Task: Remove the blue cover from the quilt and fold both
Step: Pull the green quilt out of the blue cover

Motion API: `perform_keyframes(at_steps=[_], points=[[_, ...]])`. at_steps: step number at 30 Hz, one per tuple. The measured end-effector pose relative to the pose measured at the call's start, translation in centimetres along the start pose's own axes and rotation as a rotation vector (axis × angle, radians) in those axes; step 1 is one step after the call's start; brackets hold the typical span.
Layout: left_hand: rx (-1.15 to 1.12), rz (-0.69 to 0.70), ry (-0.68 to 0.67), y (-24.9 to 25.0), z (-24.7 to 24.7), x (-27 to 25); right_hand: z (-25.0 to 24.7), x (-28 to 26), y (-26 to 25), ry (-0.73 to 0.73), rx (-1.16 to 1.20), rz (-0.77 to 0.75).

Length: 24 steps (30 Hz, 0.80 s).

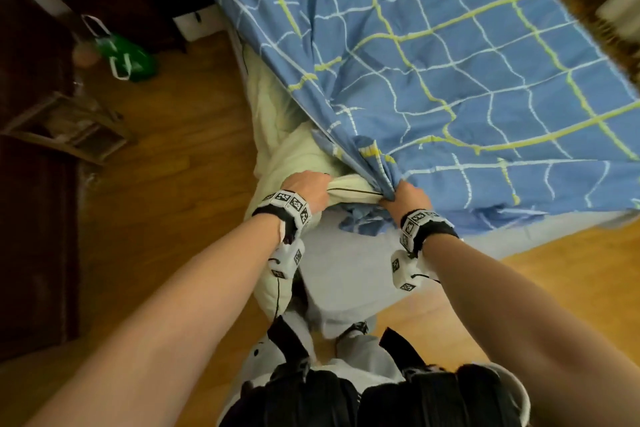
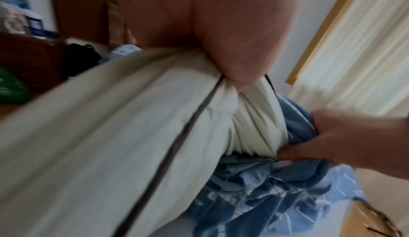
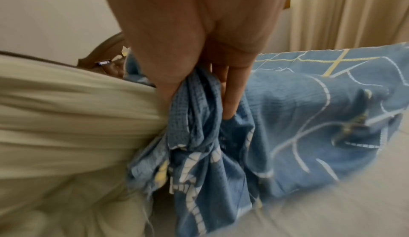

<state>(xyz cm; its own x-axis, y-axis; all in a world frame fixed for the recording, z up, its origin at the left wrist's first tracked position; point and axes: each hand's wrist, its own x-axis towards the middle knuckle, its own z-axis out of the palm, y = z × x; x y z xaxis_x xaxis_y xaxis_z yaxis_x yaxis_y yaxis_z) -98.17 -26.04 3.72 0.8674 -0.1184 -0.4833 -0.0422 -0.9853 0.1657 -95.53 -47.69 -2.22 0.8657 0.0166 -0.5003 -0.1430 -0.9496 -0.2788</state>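
The blue cover (image 1: 450,55), checked with white and yellow lines, lies spread over the bed. A cream quilt (image 1: 287,152) with dark piping comes out of the cover's opening at the bed's near left corner and hangs toward the floor. My left hand (image 1: 308,187) grips a bunched fold of the quilt (image 2: 132,135). My right hand (image 1: 403,196) grips the gathered edge of the cover (image 3: 199,118) right beside it. In the left wrist view the right hand (image 2: 345,135) shows at the right, next to the cover (image 2: 265,188).
Wooden floor (image 1: 173,184) runs left of and in front of the bed. A green bag (image 1: 128,57) and dark wooden furniture (image 1: 31,114) stand at the left. A pale sheet (image 1: 346,270) covers the mattress corner near my legs. Curtains (image 3: 354,13) hang beyond the bed.
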Motion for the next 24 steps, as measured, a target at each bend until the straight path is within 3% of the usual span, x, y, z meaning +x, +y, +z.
perform_keyframes(at_steps=[6,15,20,22,24], points=[[-0.064,-0.178,-0.01,-5.0,0.6,-5.1,0.2,0.0,-0.3,0.102,-0.033,-0.027],[-0.144,-0.361,0.037,-8.6,1.4,-10.1,-1.4,-0.2,3.7,0.169,0.051,0.115],[-0.177,-0.355,0.026,-6.4,2.4,-8.9,-0.1,-1.6,3.2,0.179,0.309,0.138],[-0.181,-0.322,0.026,-5.6,2.3,-7.8,0.8,-1.8,2.8,0.247,0.398,0.235],[-0.171,-0.275,0.017,-4.9,2.0,-6.7,1.7,-1.7,2.3,0.138,0.463,0.33]])
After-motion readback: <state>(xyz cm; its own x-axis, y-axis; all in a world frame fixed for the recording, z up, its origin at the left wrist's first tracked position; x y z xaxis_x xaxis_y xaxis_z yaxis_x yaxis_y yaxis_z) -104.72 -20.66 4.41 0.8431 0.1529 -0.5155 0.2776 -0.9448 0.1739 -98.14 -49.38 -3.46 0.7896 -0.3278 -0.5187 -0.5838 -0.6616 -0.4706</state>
